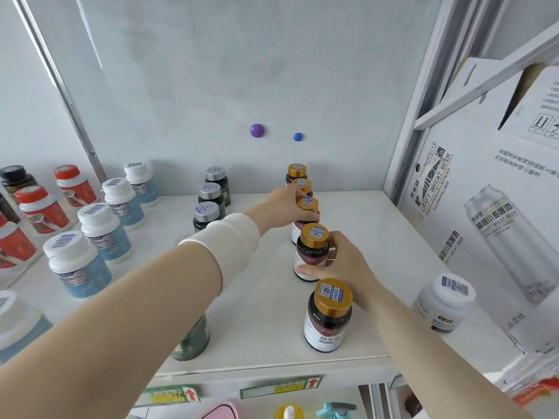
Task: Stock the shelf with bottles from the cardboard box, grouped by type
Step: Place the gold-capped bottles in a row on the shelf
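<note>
Five gold-capped bottles [328, 316] stand in a row from the back edge of the shelf [257, 282] to its front edge, right of the middle. The left hand [287, 204] is curled round the third bottle [307, 205] from the back, with the thumb on its body. The right hand [341, 261] grips the fourth bottle [313, 237], the thumb low across its label. Silver-capped bottles [209, 195] line up near the back middle, and white-capped blue bottles [104, 225] run along the left edge. A lone white bottle [443, 303] stands near the right edge, beside the cardboard box [484, 192]. A green bottle [192, 340] at the front edge is partly hidden under the left forearm.
</note>
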`<state>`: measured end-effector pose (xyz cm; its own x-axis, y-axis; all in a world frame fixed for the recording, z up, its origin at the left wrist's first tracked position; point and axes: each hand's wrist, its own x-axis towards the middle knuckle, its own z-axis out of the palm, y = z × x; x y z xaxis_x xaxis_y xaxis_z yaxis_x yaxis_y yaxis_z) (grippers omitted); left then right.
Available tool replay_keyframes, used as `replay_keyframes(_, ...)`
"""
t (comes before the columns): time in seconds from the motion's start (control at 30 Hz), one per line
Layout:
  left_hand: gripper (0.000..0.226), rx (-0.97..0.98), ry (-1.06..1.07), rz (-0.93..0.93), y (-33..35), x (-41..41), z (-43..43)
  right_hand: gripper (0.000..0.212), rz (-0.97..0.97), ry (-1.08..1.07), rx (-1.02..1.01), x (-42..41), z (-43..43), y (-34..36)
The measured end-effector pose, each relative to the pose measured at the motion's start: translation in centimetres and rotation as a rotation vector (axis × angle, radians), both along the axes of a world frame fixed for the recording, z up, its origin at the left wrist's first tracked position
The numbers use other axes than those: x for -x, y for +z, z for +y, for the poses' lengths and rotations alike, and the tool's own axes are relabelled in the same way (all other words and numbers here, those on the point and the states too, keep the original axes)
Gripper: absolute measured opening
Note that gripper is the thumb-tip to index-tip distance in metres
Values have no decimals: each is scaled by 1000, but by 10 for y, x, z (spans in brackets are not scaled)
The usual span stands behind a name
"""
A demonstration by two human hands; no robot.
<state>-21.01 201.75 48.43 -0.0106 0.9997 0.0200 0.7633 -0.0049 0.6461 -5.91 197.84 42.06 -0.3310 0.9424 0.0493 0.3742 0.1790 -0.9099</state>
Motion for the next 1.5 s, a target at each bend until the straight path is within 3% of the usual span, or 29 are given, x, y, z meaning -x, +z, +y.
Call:
replay_keyframes(0.13, 47, -2, -17, 24, 1, -2, 3, 56, -13, 5, -20, 0, 1, -1)
replay_keyframes(0.37, 28, -21, -48, 44, 12, -2, 1, 67, -1, 24, 15, -11, -2, 15)
replay_keyframes(0.5, 51, -60, -34, 57, 41, 1, -21, 67, -10, -11, 6, -20, -14, 45)
replay_keyframes(0.67, 47, -159, 23, 213, 84, 9, -82, 59, -140, -21, -141, -20, -47, 90)
replay_keyframes(0.9, 43, -271, 214, 762, 98, 35, -218, 30, -464, 36, -472, 17, -131, 108)
replay_keyframes(1.0, 43, -252, 248, 1028, 93, 61, -279, 47, -622, 81, -619, 50, -175, 105)
replay_keyframes(1.13, 39, -171, 318, 1279, 82, 115, -361, 44, -692, 200, -787, 118, -237, 98)
replay_keyframes(1.5, 43, 120, 681, 1243, 37, 360, -618, 41, -606, 560, -998, 405, -435, 78)
